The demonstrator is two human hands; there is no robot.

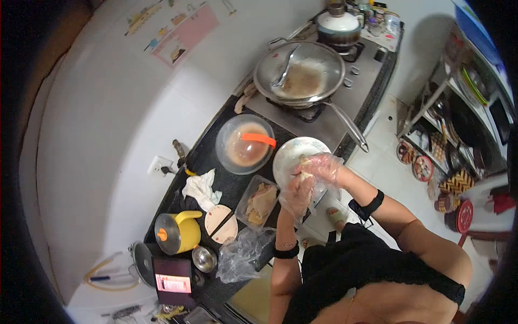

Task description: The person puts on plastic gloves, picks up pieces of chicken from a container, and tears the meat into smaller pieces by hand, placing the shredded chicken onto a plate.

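Both hands wear clear plastic gloves and meet over a white bowl [288, 154] with a patterned rim. My left hand [298, 195] and my right hand [322, 167] have their fingers closed around small pale pieces of food [305, 174], whose exact shape is hard to make out. Left of the hands, a clear plastic container [257, 201] holds pale meat pieces. Beyond it stands a translucent bowl [237, 156] of brownish liquid, with an orange-handled utensil [259, 140] in it.
A lidded pan [299, 70] sits on the stove, its handle [348, 127] reaching over the front edge. Near the wall are a white cloth [202, 189], a yellow pot [186, 233], a plate [221, 224] with chopsticks, a metal bowl [204, 259] and a plastic bag [241, 256].
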